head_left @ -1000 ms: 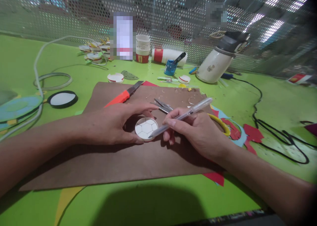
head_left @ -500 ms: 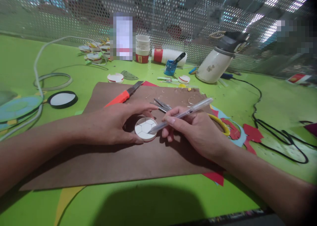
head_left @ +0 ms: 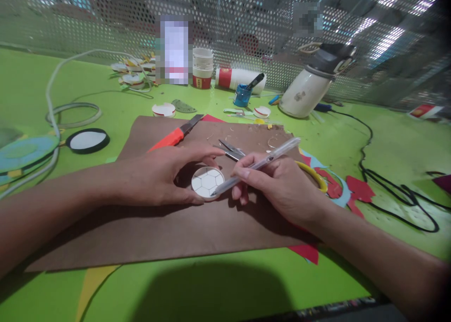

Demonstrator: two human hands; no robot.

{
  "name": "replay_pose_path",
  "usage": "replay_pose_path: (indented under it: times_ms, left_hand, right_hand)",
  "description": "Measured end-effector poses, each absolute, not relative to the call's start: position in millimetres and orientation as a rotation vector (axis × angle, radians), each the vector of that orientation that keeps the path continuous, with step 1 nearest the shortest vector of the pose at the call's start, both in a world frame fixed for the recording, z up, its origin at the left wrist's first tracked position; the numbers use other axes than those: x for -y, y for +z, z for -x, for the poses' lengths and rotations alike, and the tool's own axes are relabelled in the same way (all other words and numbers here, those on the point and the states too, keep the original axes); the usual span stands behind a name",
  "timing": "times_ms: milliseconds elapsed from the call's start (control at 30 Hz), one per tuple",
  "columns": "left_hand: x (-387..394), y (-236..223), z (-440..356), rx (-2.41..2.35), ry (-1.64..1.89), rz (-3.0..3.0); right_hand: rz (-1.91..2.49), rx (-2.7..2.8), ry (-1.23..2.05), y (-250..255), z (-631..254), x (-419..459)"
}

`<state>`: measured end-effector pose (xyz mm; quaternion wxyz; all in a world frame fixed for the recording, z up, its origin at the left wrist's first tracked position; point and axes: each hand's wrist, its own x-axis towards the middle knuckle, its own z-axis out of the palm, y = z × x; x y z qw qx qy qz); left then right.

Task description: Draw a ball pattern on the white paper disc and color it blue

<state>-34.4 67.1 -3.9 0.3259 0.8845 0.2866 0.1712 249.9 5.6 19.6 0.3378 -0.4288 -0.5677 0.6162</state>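
A small round white disc (head_left: 207, 181) with dark lines in a football-like hexagon pattern lies on the brown cardboard (head_left: 148, 237). My left hand (head_left: 176, 174) curves around its left side, thumb at the near edge and fingers at the far edge, steadying it. In my right hand (head_left: 275, 178) a clear-barrelled pen (head_left: 259, 164) is pinched, its tip on the disc's lower right part. Just beyond the disc lie the blades of scissors (head_left: 230, 149), whose yellow handle (head_left: 313, 175) shows past my right hand. An orange utility knife (head_left: 172, 136) rests on the cardboard behind my left hand.
Behind the cardboard are a blue paint jar (head_left: 242, 95), paper cups (head_left: 202, 70), a green protractor (head_left: 183, 106) and a white bottle (head_left: 305, 89). Red paper scraps (head_left: 358, 189) and a black cord (head_left: 368, 138) lie right; a pale cable (head_left: 49, 96) loops left.
The pen tip has shifted slightly nearer to me on the disc, and the line there looks longer. My left hand stays around the disc.
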Motion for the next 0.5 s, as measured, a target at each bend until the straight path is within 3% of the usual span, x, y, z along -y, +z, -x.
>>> replay_pose_path:
  times_ms: [500]
  left_hand:
    - [-59.7, 0.6, 31.3, -0.809, 0.415, -2.255]
  right_hand:
    - [1.121, 1.52, 1.553, 17.2, -250.0, -7.5]
